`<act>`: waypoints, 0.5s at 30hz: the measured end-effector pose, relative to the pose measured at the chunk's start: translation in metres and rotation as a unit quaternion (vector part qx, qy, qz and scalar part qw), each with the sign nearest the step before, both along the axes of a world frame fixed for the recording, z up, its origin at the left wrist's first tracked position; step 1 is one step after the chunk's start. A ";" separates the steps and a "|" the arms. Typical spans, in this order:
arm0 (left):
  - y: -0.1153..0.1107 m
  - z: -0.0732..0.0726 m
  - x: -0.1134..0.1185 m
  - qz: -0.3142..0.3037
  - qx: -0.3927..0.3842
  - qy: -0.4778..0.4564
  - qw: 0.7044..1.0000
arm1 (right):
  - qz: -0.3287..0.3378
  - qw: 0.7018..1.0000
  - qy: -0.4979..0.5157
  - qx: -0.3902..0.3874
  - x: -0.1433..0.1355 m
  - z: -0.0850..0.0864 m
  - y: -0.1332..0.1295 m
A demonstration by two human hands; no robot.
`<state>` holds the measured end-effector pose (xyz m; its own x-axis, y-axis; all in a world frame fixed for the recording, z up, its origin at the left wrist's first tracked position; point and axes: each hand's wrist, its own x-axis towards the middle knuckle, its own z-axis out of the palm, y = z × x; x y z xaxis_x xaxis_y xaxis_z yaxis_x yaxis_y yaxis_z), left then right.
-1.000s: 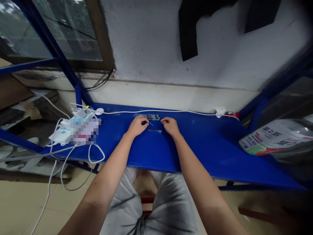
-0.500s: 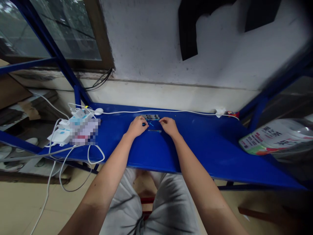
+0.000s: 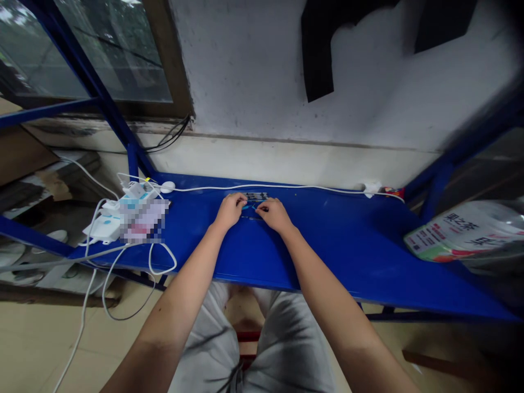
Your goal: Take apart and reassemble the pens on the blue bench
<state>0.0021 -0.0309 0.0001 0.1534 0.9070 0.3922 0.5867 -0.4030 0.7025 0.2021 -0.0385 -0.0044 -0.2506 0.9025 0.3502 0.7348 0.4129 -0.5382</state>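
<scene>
My left hand is closed at the fingertips beside a group of slim pens on the blue table. A bit of blue shows at those fingertips, but what they hold is too small to name. Opposite it, my right hand is pinched, its thumb and finger at a small thin blue piece lying between the hands. Whether the pinch holds that piece is hard to see. One single pen lies crosswise closer to me, its right end partly covered by my right hand. The row of pens lies just beyond both hands.
A white cable runs along the back of the blue table. Power strips and chargers with loops of cord sit at the left, by a blurred-out item. A large labelled bottle lies at the right.
My right hand has moved left and slightly nearer to me, over the right end of the single pen. My left hand has shifted slightly left and back.
</scene>
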 end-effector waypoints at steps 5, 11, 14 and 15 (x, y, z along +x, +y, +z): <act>0.006 -0.004 0.003 0.005 0.004 -0.067 0.998 | -0.003 0.999 -0.041 0.001 -0.012 -0.001 0.002; 0.008 -0.003 0.009 0.008 -0.074 -0.229 0.971 | -0.024 0.999 0.037 -0.029 -0.005 0.000 -0.002; 0.005 0.003 0.011 0.002 -0.126 -0.306 0.944 | -0.028 0.988 0.147 -0.041 0.001 0.002 -0.002; 0.004 0.004 0.011 -0.001 -0.139 -0.327 0.935 | -0.024 0.984 0.175 -0.037 0.002 0.003 -0.002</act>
